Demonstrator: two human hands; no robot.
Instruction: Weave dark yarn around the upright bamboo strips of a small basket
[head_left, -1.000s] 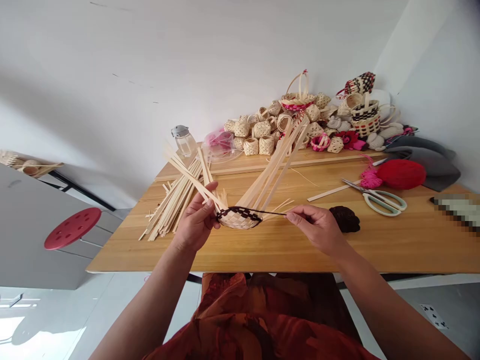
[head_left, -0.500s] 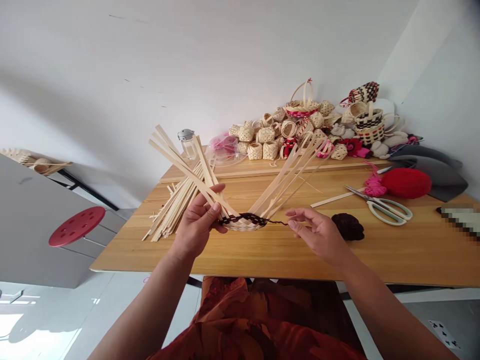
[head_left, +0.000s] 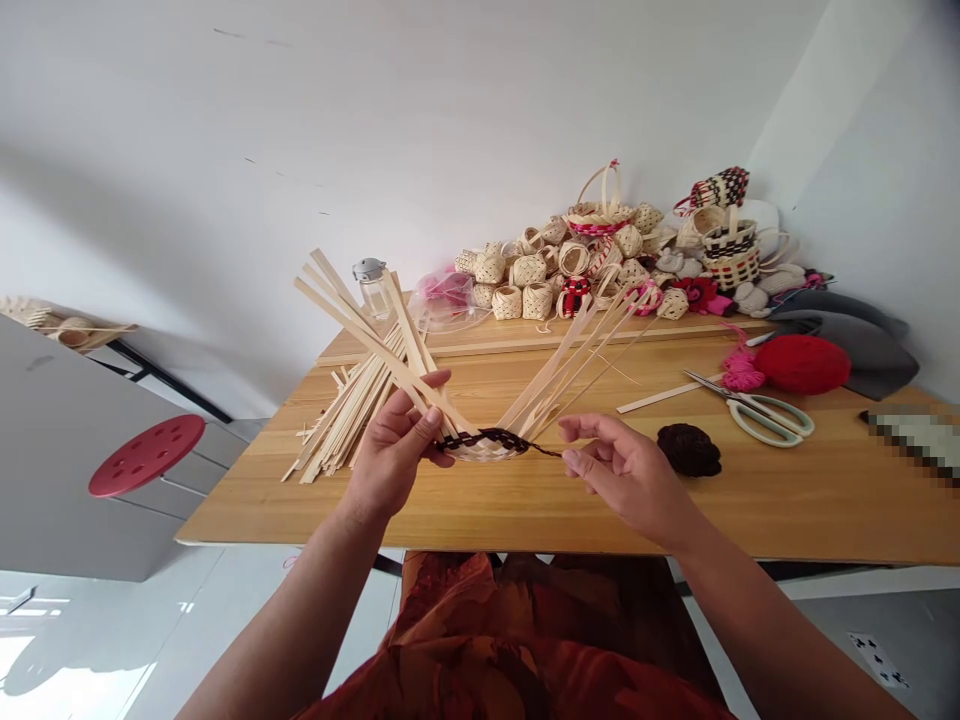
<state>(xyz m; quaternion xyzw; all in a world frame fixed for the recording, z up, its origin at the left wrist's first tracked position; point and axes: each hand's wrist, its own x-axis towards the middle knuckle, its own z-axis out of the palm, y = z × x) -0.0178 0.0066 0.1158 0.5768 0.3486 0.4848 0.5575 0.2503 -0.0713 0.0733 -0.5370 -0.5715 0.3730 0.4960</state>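
Observation:
My left hand [head_left: 401,435] is closed on the left side of a partly woven basket [head_left: 487,450], thumb on top, fingers beneath. Pale flat strips fan upward from it to both sides, and dark brown yarn runs in twists along its rim. From the rim's right end the yarn [head_left: 544,451] stretches to my right hand [head_left: 619,465], where thumb and fingers are drawn together at its end. The exact pinch is partly hidden. To the right of that hand lies a dark brown yarn ball [head_left: 688,450] on the wooden table [head_left: 480,520].
Scissors [head_left: 754,408] and a red yarn ball [head_left: 802,363] lie to the right. A pile of loose strips [head_left: 352,420] is on the left, near a glass jar [head_left: 373,290]. Several small woven baskets [head_left: 536,300] are heaped at the back. A red stool [head_left: 146,455] stands beyond the left edge.
My right hand has moved slightly left, closer to the basket, and the yarn span between them is shorter. My left hand keeps its hold. The view has shifted a little.

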